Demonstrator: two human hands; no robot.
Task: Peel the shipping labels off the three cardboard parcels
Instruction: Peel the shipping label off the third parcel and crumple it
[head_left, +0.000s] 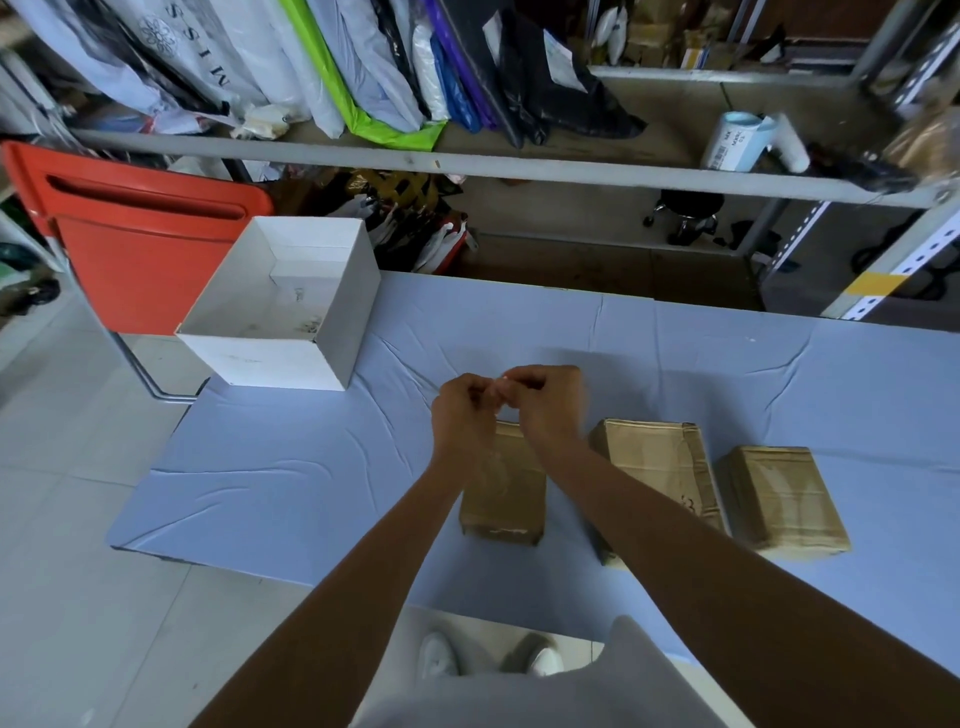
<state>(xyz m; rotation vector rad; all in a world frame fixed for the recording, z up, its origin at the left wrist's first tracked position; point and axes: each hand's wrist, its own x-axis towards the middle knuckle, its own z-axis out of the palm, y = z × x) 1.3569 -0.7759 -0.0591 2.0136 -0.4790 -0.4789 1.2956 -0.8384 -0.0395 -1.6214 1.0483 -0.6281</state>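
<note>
3 creased brown cardboard parcels (779, 499) lay in a row as the left hand (462, 410) and right hand (550, 400), fingers curled, pinched a small pale scrap (501, 387).

On your table (260, 467), three parcels sit in a row toward the near edge: left parcel (504, 504), middle parcel (654, 452), right parcel (779, 499). An open box (260, 358) stands at the far left corner, with a chair (130, 260) behind it.
</note>
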